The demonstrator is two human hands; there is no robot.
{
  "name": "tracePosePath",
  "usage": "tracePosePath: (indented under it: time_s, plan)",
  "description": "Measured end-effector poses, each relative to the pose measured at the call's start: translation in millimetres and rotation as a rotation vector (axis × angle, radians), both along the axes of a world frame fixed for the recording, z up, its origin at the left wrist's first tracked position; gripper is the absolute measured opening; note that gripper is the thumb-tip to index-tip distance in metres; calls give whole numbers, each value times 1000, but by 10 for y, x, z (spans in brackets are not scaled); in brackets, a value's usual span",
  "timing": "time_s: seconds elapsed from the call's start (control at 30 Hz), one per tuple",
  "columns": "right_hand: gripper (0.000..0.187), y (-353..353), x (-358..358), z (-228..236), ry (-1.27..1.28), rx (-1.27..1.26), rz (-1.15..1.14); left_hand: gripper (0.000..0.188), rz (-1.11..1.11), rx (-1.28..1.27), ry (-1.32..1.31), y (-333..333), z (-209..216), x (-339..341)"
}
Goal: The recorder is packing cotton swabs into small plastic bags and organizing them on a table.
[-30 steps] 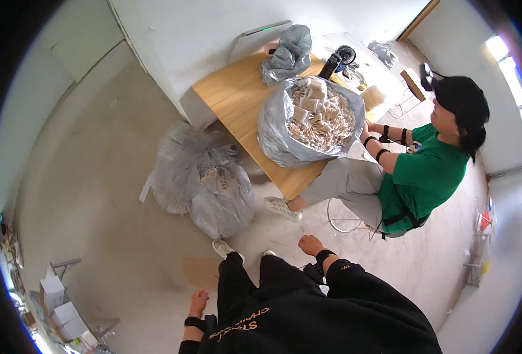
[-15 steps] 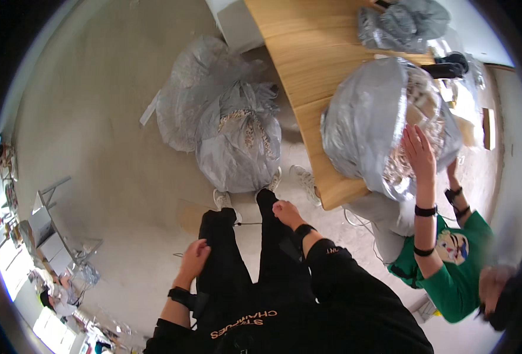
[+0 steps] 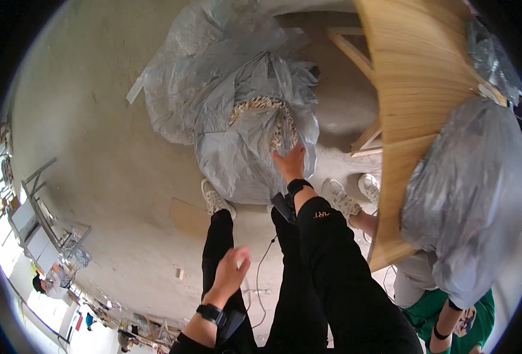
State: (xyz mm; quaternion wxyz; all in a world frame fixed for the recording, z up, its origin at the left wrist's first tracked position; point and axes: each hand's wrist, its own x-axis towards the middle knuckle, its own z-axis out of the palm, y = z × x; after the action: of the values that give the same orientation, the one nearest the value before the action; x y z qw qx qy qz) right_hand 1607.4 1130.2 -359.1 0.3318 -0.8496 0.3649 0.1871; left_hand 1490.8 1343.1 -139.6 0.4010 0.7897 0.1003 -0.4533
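Observation:
A large grey plastic bag (image 3: pixel 231 156) stands on the floor before my feet, its mouth partly open. Inside show many small pale tan pieces (image 3: pixel 281 121), whose kind I cannot make out. My right hand (image 3: pixel 290 162) reaches over the bag's near right side, thumb and fingers apart; whether it touches the plastic is unclear. Over my left leg, my left hand (image 3: pixel 230 272) hangs in the air, fingers loosely bent and apart, holding nothing. Behind the bag lies a second, more see-through plastic bag (image 3: pixel 181 76).
On the right, a wooden table (image 3: pixel 417 76) bears another big grey bag (image 3: pixel 467 177). A person in a green shirt (image 3: pixel 479 318) is beside it, with shoes near the bag on the floor. A flat cardboard piece (image 3: pixel 188 218), a black cable (image 3: pixel 262 265) and a metal frame (image 3: pixel 36 206) are to the left.
My right hand has moved forward to the floor bag, and my left hand has shifted right. The view has come closer to the bag. The table's bag now stands taller, hiding its contents.

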Motion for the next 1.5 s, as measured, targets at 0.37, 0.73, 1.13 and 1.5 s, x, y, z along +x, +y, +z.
tracePosePath:
  time_s: [0.37,0.73,1.13,1.5]
  plan:
    - [17,1056,-1109,1358,-86,553,509,38,720,198,141,-95,-906,365]
    - [74,-156,1487,-156,-232,-308,213,27,793,-143,484,37,15,-154]
    - [41,177,713,901,-253,380,388,45,602,-107,527,-178,218,-593]
    - [52,1155,-1220,2233,171,687,290,26,817,-498,532,167,557,-292]
